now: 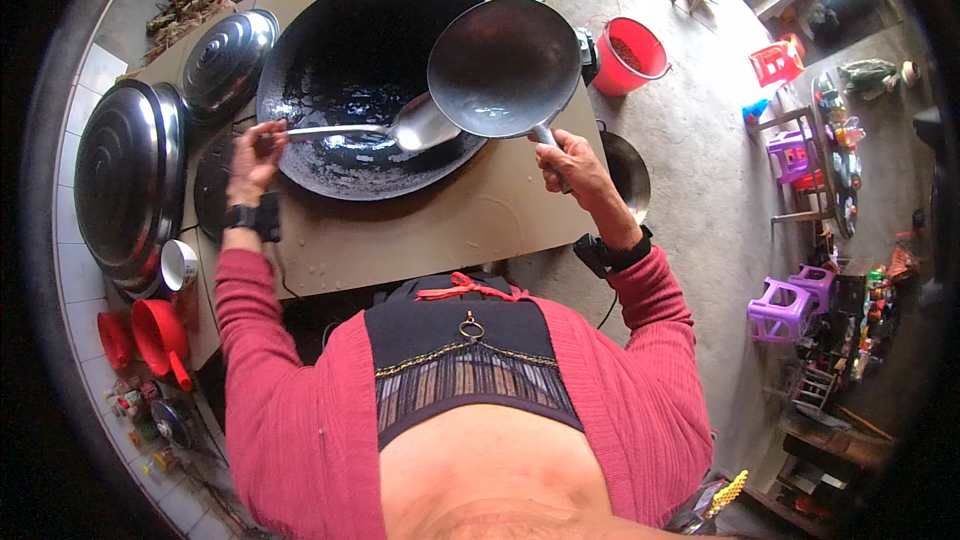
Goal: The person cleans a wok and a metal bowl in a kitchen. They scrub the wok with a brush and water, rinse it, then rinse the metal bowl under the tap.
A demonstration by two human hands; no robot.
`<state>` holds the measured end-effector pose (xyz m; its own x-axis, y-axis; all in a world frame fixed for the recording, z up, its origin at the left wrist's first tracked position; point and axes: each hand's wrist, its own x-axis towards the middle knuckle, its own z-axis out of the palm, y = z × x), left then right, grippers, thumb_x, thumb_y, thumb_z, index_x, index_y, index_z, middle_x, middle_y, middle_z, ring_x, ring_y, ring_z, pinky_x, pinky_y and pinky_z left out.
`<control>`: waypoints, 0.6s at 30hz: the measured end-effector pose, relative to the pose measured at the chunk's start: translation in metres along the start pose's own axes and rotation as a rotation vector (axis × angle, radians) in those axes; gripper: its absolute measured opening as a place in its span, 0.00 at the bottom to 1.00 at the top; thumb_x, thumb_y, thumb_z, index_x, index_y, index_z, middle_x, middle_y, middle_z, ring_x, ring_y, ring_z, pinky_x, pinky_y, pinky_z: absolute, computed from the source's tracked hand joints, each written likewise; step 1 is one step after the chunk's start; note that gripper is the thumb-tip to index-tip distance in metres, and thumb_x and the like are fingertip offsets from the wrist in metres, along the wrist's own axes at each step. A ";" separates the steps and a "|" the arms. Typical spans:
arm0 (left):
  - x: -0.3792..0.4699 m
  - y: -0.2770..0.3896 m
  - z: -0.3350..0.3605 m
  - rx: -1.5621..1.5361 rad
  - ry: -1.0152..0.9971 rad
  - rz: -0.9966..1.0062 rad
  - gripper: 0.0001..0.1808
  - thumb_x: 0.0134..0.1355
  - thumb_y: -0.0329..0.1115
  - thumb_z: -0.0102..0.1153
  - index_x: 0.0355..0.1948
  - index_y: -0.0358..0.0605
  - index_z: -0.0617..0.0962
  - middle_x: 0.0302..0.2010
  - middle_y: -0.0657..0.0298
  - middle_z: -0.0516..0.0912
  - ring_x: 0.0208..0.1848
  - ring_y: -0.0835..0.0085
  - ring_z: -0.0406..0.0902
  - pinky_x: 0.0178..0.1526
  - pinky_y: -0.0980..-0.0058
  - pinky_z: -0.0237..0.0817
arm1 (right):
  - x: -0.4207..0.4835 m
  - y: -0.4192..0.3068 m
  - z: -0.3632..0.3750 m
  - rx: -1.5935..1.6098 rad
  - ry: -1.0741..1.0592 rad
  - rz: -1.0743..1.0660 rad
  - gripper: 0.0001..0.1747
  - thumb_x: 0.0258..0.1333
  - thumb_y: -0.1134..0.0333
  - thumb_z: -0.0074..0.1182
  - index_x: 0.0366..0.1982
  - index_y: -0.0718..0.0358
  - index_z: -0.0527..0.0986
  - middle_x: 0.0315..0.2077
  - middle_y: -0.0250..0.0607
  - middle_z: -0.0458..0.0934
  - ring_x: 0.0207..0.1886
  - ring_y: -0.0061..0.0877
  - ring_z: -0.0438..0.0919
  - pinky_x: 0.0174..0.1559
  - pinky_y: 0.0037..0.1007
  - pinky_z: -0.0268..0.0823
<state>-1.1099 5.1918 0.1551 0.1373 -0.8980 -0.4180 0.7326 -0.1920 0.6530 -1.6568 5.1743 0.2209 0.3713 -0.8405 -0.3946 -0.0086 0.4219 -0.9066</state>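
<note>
A large dark wok sits in the countertop, with what looks like a little water shining at its bottom. My left hand, at the wok's left rim, is at the handle end of a metal wok spatula, whose wide head lies over the wok. Motion blur leaves its grip unclear. The short handle of a smaller round metal pan is gripped in my right hand. That pan is raised above the wok's right rim and overlaps part of the spatula head from this view.
Metal lids and a white bowl stand at the left, with red plastic scoops below. Past the counter's right edge are a red bucket and another pan. Purple stools stand farther right.
</note>
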 end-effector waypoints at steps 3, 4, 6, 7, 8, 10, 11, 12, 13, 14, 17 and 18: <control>-0.056 0.070 0.014 0.298 0.015 0.166 0.12 0.58 0.34 0.59 0.35 0.33 0.80 0.31 0.56 0.84 0.27 0.73 0.81 0.28 0.81 0.78 | 0.004 -0.001 0.000 -0.020 -0.023 0.000 0.11 0.62 0.65 0.52 0.42 0.64 0.71 0.23 0.28 0.69 0.17 0.11 0.66 0.17 0.16 0.58; -0.067 0.089 0.025 0.365 0.138 0.171 0.10 0.59 0.34 0.59 0.34 0.37 0.81 0.31 0.57 0.84 0.27 0.73 0.82 0.29 0.80 0.78 | 0.007 -0.001 0.001 -0.023 -0.028 0.000 0.10 0.62 0.65 0.52 0.40 0.64 0.70 0.23 0.28 0.69 0.17 0.11 0.66 0.17 0.17 0.58; -0.077 0.113 0.049 0.526 0.157 0.211 0.09 0.60 0.37 0.59 0.33 0.42 0.81 0.33 0.59 0.84 0.28 0.73 0.82 0.31 0.80 0.79 | 0.012 -0.003 0.003 -0.008 -0.046 -0.009 0.08 0.62 0.66 0.52 0.36 0.63 0.69 0.23 0.28 0.68 0.17 0.11 0.66 0.17 0.17 0.58; -0.076 0.118 0.060 0.592 0.188 0.258 0.10 0.61 0.38 0.59 0.32 0.42 0.81 0.33 0.59 0.84 0.28 0.74 0.82 0.31 0.80 0.78 | 0.016 -0.004 0.005 0.007 -0.053 -0.007 0.08 0.62 0.66 0.52 0.34 0.62 0.69 0.22 0.28 0.68 0.17 0.11 0.66 0.17 0.17 0.58; -0.069 0.116 0.069 0.632 0.175 0.291 0.10 0.61 0.40 0.59 0.32 0.43 0.81 0.32 0.61 0.84 0.27 0.74 0.82 0.31 0.80 0.78 | 0.020 -0.004 0.008 0.000 -0.061 -0.007 0.08 0.62 0.66 0.52 0.33 0.62 0.68 0.22 0.28 0.68 0.17 0.11 0.66 0.17 0.18 0.58; -0.048 0.099 0.081 0.746 0.241 0.394 0.11 0.61 0.40 0.59 0.32 0.42 0.81 0.29 0.61 0.83 0.27 0.73 0.82 0.29 0.76 0.77 | 0.028 -0.004 0.011 0.008 -0.081 -0.002 0.09 0.61 0.66 0.52 0.30 0.61 0.67 0.22 0.28 0.68 0.17 0.12 0.66 0.17 0.18 0.59; -0.034 0.085 0.082 0.817 0.207 0.481 0.12 0.61 0.40 0.58 0.31 0.41 0.81 0.29 0.61 0.83 0.27 0.72 0.82 0.29 0.75 0.77 | 0.033 -0.004 0.013 -0.023 -0.074 0.001 0.09 0.61 0.66 0.52 0.30 0.61 0.68 0.21 0.28 0.68 0.17 0.12 0.66 0.17 0.19 0.59; -0.019 0.064 0.081 0.802 0.250 0.467 0.12 0.61 0.40 0.58 0.32 0.41 0.80 0.29 0.60 0.83 0.27 0.71 0.83 0.28 0.75 0.77 | 0.037 -0.002 0.016 -0.043 -0.070 0.000 0.09 0.61 0.65 0.52 0.29 0.61 0.68 0.21 0.28 0.68 0.17 0.13 0.66 0.17 0.19 0.59; -0.004 0.039 0.081 0.814 0.260 0.532 0.12 0.61 0.39 0.57 0.32 0.40 0.80 0.29 0.59 0.83 0.27 0.70 0.83 0.28 0.74 0.78 | 0.042 -0.001 0.017 -0.064 -0.069 -0.002 0.09 0.61 0.65 0.52 0.29 0.61 0.68 0.21 0.28 0.68 0.16 0.13 0.67 0.17 0.19 0.59; 0.010 0.015 0.080 0.709 0.279 0.489 0.11 0.61 0.38 0.57 0.33 0.39 0.80 0.29 0.59 0.83 0.27 0.69 0.83 0.29 0.74 0.78 | 0.048 -0.001 0.018 -0.114 -0.068 -0.003 0.10 0.61 0.65 0.52 0.29 0.62 0.68 0.20 0.28 0.68 0.16 0.14 0.67 0.17 0.20 0.59; 0.035 -0.031 0.084 0.419 0.221 0.448 0.10 0.62 0.36 0.57 0.34 0.39 0.79 0.30 0.58 0.83 0.27 0.67 0.83 0.29 0.73 0.79 | 0.078 0.005 0.026 -0.293 -0.042 -0.015 0.10 0.60 0.65 0.53 0.28 0.62 0.68 0.18 0.29 0.68 0.16 0.16 0.68 0.17 0.22 0.60; 0.038 -0.034 0.090 0.385 0.190 0.445 0.09 0.62 0.35 0.57 0.34 0.39 0.80 0.30 0.58 0.84 0.26 0.68 0.83 0.30 0.73 0.79 | 0.090 0.007 0.030 -0.377 -0.021 -0.028 0.11 0.59 0.64 0.53 0.27 0.62 0.68 0.17 0.30 0.69 0.16 0.17 0.68 0.17 0.23 0.61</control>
<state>-1.1895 5.1286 0.1737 0.5169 -0.8452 -0.1355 0.2896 0.0237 0.9569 -1.5956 5.1117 0.1835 0.3953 -0.8411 -0.3692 -0.3374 0.2409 -0.9100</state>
